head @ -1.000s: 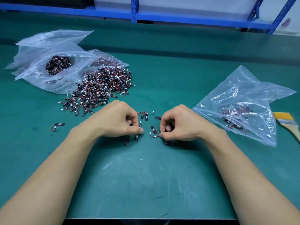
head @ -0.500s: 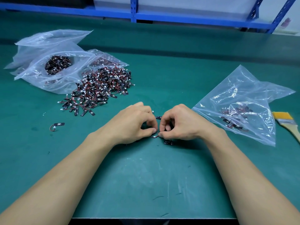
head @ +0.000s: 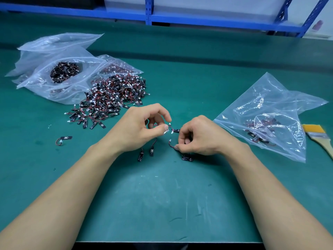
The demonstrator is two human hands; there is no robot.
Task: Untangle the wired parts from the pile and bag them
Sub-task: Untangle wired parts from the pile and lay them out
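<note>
Change: your left hand has lifted and pulled left. Half a second ago it was thumb to thumb with your right hand low over the mat; now there's a clear gap between them. The right hand has barely shifted.
Left hand: thumb and forefinger pinched on wire ends with white connectors, other fingers curled loosely above.
Dangling parts: two black pieces hang on their wires below that pinch, side by side. Can't tell if their lower ends touch the mat.
Right hand: thumb and forefinger clamped on a short red wire, with its white connector end sticking up free. The remaining fingers are tucked in.
Black part: on the mat, partly under your right hand. Can't tell if it belongs to the pinched wire.
Loose part: on the mat between your hands, nearer the left fingertips.
Pile: tangled black-and-red heap, far left of your hands, spilling from the mouth of the left bags.
Left bags: clear plastic, more parts visible inside.
Right bag: clear, just beyond your right wrist, with a few parts inside.
Stray part: alone on the mat, left of your left forearm.
Brush: yellow bristles, at the right edge beside the right bag.
Mat: green, scuffed.
</note>
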